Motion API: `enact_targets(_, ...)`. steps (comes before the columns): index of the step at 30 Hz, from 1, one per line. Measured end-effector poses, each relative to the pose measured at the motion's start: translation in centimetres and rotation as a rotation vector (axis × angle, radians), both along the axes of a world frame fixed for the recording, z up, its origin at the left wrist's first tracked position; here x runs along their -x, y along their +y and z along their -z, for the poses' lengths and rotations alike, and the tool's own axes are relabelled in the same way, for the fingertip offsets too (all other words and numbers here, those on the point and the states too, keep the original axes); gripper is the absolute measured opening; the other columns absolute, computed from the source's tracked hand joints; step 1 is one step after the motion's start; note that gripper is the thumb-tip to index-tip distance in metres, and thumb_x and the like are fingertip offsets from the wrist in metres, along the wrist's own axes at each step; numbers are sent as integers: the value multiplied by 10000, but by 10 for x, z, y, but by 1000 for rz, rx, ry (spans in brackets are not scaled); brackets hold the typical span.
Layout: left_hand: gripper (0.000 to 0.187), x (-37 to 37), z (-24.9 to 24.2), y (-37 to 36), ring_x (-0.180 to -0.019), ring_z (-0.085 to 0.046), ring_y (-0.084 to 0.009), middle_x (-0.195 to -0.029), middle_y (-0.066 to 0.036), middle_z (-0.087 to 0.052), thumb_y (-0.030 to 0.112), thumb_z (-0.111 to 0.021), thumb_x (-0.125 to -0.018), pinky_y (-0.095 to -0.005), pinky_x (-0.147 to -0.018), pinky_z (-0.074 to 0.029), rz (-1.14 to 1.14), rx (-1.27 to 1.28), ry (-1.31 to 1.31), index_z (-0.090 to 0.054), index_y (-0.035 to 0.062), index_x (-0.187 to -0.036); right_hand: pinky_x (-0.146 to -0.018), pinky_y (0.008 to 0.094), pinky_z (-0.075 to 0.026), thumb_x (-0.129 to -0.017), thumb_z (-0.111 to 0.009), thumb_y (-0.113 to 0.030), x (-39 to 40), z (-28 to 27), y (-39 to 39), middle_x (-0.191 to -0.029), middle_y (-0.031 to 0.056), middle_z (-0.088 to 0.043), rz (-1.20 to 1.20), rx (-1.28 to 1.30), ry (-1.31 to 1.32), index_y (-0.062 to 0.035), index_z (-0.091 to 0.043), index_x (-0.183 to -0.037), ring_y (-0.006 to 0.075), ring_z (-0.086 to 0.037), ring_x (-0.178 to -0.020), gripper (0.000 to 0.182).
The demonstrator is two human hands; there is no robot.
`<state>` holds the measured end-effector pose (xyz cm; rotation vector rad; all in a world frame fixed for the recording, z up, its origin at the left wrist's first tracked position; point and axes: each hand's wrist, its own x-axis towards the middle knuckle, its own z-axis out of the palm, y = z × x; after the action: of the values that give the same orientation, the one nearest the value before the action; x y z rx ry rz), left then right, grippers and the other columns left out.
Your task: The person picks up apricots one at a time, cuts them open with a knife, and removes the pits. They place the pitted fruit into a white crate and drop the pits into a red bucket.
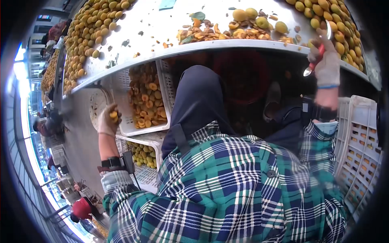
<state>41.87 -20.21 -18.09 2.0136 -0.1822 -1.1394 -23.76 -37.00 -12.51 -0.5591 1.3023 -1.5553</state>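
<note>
My left hand (pixel 107 121), in a pale glove, is closed around an apricot piece (pixel 114 116) with orange flesh showing. It is left of a white crate (pixel 169 95) filled with halved apricots (pixel 148 99). My right hand (pixel 327 67), also gloved, grips a red-handled knife (pixel 315 62). A curved metal blade sticks out above that hand, and a shiny metal end shows below it. Close by, whole apricots (pixel 344 36) are heaped at the right of the white table (pixel 158 24). The fingers partly hide both held things.
Pits and scraps (pixel 219 34) lie along the table's near edge, with another apricot heap (pixel 87 34) at left. Below are a crate of greener fruit (pixel 142 154) and a dark red tub (pixel 243 77). A slatted crate (pixel 358 141) stands right. Other people (pixel 85 208) are far left.
</note>
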Motion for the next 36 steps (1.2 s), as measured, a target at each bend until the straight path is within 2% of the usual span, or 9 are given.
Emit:
enact_targets(1,173,3,51,-91,-658,-573,-143,-752,23,-589,270,-535,-890,-250,-498,-435,71,154,139,-616,121,-927,-393,268,-332,-917,-592,-256,21,-29,-18,-830,89,-526,125,152,89,-78,-579,-1179,125,-438,-476,316)
enact_targets(4,225,-19,82,-84,-674,-571,-157,-734,11,-576,325,-481,-924,-263,-543,-472,-26,159,326,-580,127,-958,-380,268,-328,-907,-612,-249,16,-24,-26,-803,82,-523,165,110,42,-89,-577,-1178,131,-442,-475,318)
enact_targets(6,278,14,60,-87,-688,-577,-175,-771,-30,-591,361,-491,-922,-294,-577,-499,-59,76,213,-580,108,-994,-369,266,-323,-903,-615,-226,9,-20,-29,-756,58,-513,177,69,6,-52,-573,-1021,126,-439,-472,215)
enact_targets(8,336,38,60,-114,-704,-583,-179,-815,-53,-604,384,-512,-915,-303,-594,-511,272,-51,16,-599,84,-1037,-370,262,-322,-906,-608,-212,17,-11,-38,-739,47,-511,204,71,25,-44,-558,-929,122,-435,-470,177)
enact_targets(12,416,50,33,-142,-729,-588,-168,-886,-53,-620,398,-541,-902,-312,-620,-520,1023,-335,-572,-630,56,-1121,-384,252,-329,-885,-568,-105,39,12,-42,-631,30,-470,214,64,-17,-16,-512,-841,118,-424,-467,113)
enact_targets(16,401,115,-39,-162,-738,-580,-137,-872,-35,-632,338,-534,-906,-278,-651,-486,1031,-25,-466,-629,20,-1131,-472,317,-421,-876,-566,-111,62,11,-29,-623,38,-477,307,195,-164,-24,-501,-795,168,-458,-477,135)
enact_targets(24,408,302,-152,-222,-896,-619,-159,-1051,-115,-637,272,-580,-925,-283,-769,-508,1472,417,-292,-555,-16,-1214,-373,302,-365,-908,-590,-295,61,-20,2,-721,69,-505,386,149,-481,-153,-517,-1038,170,-443,-439,206)
enact_targets(30,522,396,-95,-307,-950,-652,-288,-1141,-231,-613,252,-650,-855,-355,-828,-505,1581,647,-691,-499,-31,-1267,-413,295,-431,-954,-513,-328,43,-36,3,-753,52,-517,454,136,-344,-148,-521,-1195,150,-483,-479,300)
enact_targets(36,526,442,-21,-353,-807,-648,-206,-1032,-172,-638,313,-674,-863,-314,-740,-536,1704,430,-862,-522,-30,-1232,-446,317,-429,-954,-511,-345,51,-37,2,-783,62,-551,394,75,-485,-150,-531,-1169,149,-487,-481,291)
